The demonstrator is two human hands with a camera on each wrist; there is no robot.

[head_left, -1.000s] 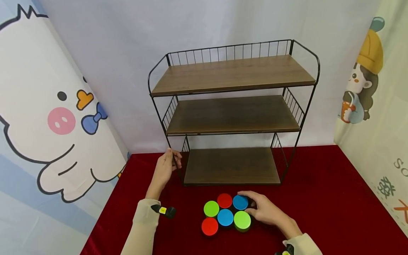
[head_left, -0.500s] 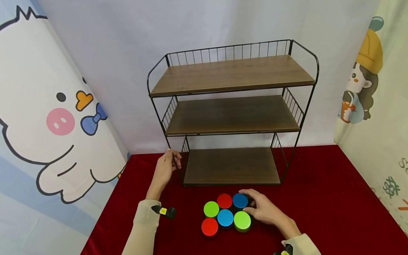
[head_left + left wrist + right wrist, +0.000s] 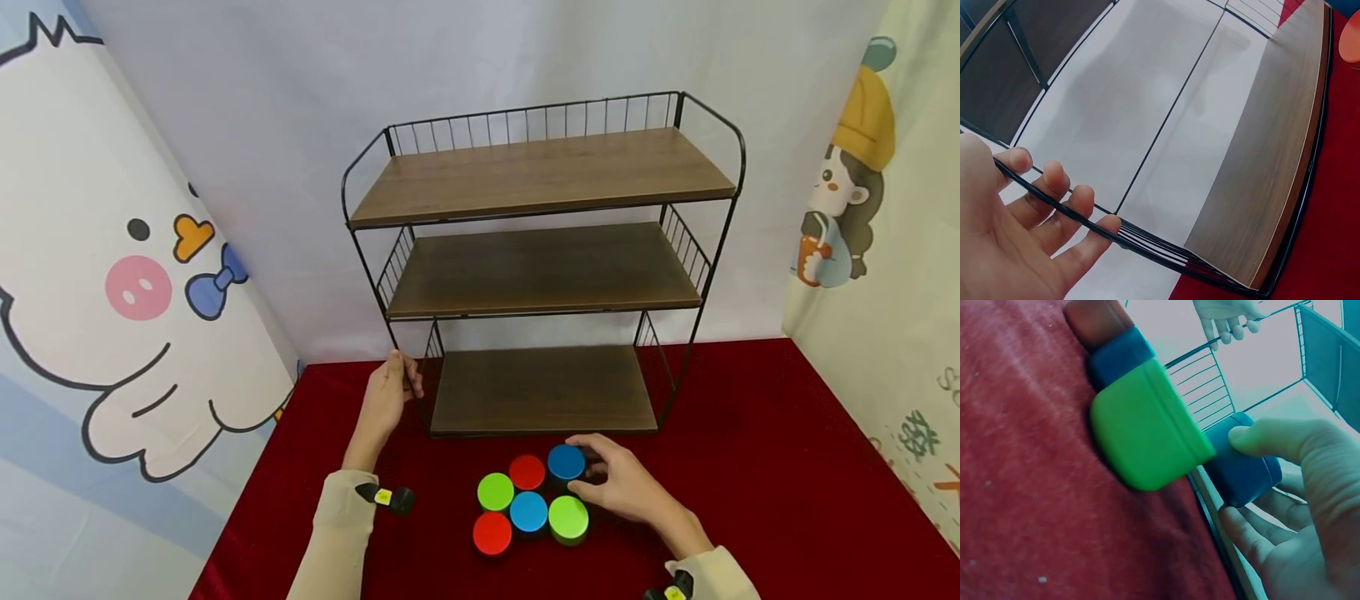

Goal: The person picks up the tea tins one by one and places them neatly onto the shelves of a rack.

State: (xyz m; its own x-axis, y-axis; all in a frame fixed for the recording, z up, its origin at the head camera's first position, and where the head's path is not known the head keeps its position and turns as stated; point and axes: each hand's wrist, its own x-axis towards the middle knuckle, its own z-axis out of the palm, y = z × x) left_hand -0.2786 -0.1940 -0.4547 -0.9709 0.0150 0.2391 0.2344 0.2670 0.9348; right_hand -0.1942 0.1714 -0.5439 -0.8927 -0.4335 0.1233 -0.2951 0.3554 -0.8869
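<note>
My right hand holds a blue round tub between thumb and fingers at the far right of a cluster of tubs. In the right wrist view this blue tub appears off the cloth, beside a green tub. My left hand grips the left front post of a three-tier shelf rack. The left wrist view shows the left hand's fingers bent around the thin black post. Also in the cluster are two red tubs, a second blue one and two green ones.
The rack, with brown boards and black wire sides, stands behind the tubs on a red cloth. A pale curtain hangs behind it. Printed cartoon cloths flank both sides.
My right hand has risen slightly with the blue tub, which has parted from the nearby red and green tubs. My left hand keeps its grip on the post.
</note>
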